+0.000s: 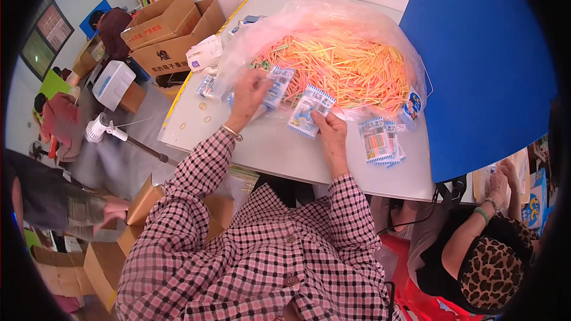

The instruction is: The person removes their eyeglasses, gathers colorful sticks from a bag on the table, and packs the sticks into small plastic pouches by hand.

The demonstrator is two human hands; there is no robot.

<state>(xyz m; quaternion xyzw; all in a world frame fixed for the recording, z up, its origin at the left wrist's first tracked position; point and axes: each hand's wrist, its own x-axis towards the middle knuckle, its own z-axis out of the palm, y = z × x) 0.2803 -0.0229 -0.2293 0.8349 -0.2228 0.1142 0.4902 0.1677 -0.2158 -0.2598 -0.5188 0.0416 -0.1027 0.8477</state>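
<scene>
My right hand [332,138] pinches the lower right edge of a small blue-and-white packet [308,110] between thumb and fingers. Slightly blurred, my left hand [251,93] has its fingers closed at the side of another blue-and-white packet [278,85]. Both hands are at the near edge of a large clear plastic bag [321,9], which lies open on the white table [256,145]. Inside it is a big heap of thin pink, orange and yellow sticks [348,71]. Several similar packets [379,141] lie overlapping to the right of my right hand.
One packet [411,107] leans at the bag's right side. Rubber bands [202,106] and a white bundle [205,53] lie on the left. A blue panel [476,71] borders the table's right. Cardboard boxes [172,35] stand behind left; a co-worker [476,255] sits at right.
</scene>
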